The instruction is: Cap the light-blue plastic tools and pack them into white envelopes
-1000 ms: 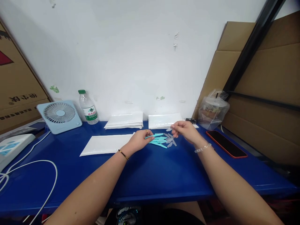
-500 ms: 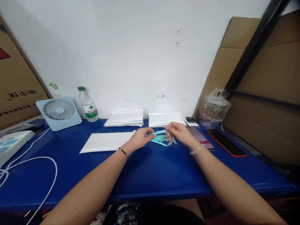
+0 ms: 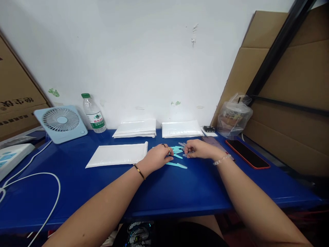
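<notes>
Your left hand (image 3: 157,157) is down at the centre of the frame, fingers curled over the slim turquoise plastic pieces (image 3: 177,149); whether they pinch one, I can't tell. Your right hand (image 3: 199,149), just right of centre, has thumb and forefinger bent close together at the small translucent greyish slips (image 3: 182,144); again, no telling if one is caught between them.

Careful here: those turquoise pieces overlap, so a lift could drag up two at once, and a sweeping knuckle could scatter the slips, which look thin, light and easy to lose. Your left wrist sits right by the flat white glossy envelope (image 3: 118,154), left of centre, and could nudge it askew.

And the look of them: turquoise ones long, narrow, opaque, fanned in a loose heap, with one stray (image 3: 177,165) lying nearer you; slips short, pale, see-through, partly hidden by your right fingers.
</notes>
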{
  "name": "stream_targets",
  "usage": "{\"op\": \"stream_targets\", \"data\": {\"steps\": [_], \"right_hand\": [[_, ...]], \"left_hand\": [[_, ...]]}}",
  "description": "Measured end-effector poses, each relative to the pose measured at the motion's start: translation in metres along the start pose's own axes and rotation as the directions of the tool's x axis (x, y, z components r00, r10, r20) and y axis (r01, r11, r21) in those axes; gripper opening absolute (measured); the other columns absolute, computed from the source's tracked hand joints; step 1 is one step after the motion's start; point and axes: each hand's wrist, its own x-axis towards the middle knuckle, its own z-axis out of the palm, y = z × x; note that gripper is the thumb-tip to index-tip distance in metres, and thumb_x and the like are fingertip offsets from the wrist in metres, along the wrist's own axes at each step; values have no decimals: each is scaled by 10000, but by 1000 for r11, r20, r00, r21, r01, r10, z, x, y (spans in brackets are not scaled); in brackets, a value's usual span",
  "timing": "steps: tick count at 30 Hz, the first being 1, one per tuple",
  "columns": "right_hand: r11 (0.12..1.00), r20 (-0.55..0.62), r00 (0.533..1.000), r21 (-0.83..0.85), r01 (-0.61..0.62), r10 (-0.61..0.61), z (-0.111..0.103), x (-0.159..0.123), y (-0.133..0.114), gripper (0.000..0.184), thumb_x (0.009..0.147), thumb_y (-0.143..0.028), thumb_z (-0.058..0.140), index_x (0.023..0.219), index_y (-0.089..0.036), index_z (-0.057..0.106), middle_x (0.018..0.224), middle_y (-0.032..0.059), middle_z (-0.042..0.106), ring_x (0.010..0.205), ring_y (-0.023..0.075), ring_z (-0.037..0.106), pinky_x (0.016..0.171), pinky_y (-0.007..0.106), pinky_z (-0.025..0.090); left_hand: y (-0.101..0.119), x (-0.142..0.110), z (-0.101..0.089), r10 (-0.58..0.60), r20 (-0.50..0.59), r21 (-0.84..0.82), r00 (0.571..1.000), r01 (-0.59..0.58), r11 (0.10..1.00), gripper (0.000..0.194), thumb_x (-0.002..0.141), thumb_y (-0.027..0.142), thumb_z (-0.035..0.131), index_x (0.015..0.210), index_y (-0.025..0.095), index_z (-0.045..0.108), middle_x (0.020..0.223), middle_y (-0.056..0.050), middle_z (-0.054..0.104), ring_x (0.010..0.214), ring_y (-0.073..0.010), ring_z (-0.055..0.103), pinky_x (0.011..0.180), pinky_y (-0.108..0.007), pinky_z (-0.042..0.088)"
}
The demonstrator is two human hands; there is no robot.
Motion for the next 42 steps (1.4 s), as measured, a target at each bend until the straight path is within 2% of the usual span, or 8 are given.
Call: {"op": "stream_targets", "data": {"steps": [4, 9, 16, 28, 32, 35, 38, 42], "right_hand": [[999, 16, 1000, -49, -4, 5, -2, 0, -8, 94, 711, -265, 664, 734, -175, 672, 779, 29, 643, 686, 150, 565, 606, 244, 404], [999, -77, 996, 34, -39, 42, -4, -1, -10, 125, 766, -278, 602, 772, -176, 673, 754, 31, 662, 669, 151, 569, 605, 251, 401], [929, -95, 991, 366, -51, 92, -9, -4, -17, 330, 781, -456, 588, 889, -153, 662, 736, 45, 644, 636, 137, 561, 579, 255, 434], [889, -89, 991, 455, -46, 97, -4, 0, -27, 317, 746, -431, 637, 867, -139, 663, 680, 33, 635, 581, 119, 558, 567, 253, 455], [916, -24, 999, 401, -33, 47, -5, -1, -22, 278, 763, -404, 615, 866, -151, 672, 703, 30, 646, 611, 130, 575, 582, 256, 451], [973, -64, 990, 201, -110, 125, -9, -5, -6, 220, 742, -347, 632, 857, -164, 678, 747, 40, 664, 659, 151, 585, 598, 261, 441], [971, -81, 969, -11, -237, 235, -10, -7, 9, 177, 675, -271, 681, 821, -172, 677, 795, 52, 665, 690, 171, 584, 596, 261, 429], [954, -3, 955, -49, -295, 295, -10, -7, 12, 116, 681, -236, 656, 783, -181, 657, 810, 56, 670, 690, 173, 584, 564, 248, 417]], "left_hand": [[-11, 5, 2, 35, -34, 139, 999, -30, 990, 192, 826, 251, 566, 990, 224, 661, 996, -46, 614, 918, -201, 530, 784, -287, 409], [-10, 7, 4, 3, -39, 204, 999, 5, 979, 126, 825, 279, 576, 860, 196, 665, 888, -55, 622, 896, -216, 529, 746, -304, 406], [-6, 7, -3, -119, -122, 76, 985, 129, 989, 110, 825, 271, 559, 825, 200, 643, 882, -33, 643, 884, -200, 554, 738, -296, 406], [-5, 7, -9, -177, -156, -61, 972, 170, 984, 137, 801, 322, 572, 800, 208, 648, 850, -19, 657, 829, -179, 586, 679, -265, 417], [2, 5, -8, -156, -70, -99, 985, 149, 984, 152, 785, 350, 590, 755, 214, 652, 788, 5, 660, 740, -153, 589, 632, -245, 401], [2, 3, -5, -139, 40, -112, 990, 142, 983, 168, 781, 368, 595, 730, 217, 649, 746, 18, 655, 673, -134, 580, 599, -235, 389], [-3, 4, -3, -157, -32, -19, 987, 157, 987, 175, 779, 376, 604, 845, 225, 661, 848, -5, 660, 782, -165, 591, 663, -253, 407], [-12, 8, 0, -184, -147, 126, 972, 203, 971, 217, 788, 354, 599, 957, 233, 660, 1007, -43, 642, 954, -222, 563, 771, -309, 413]]}}
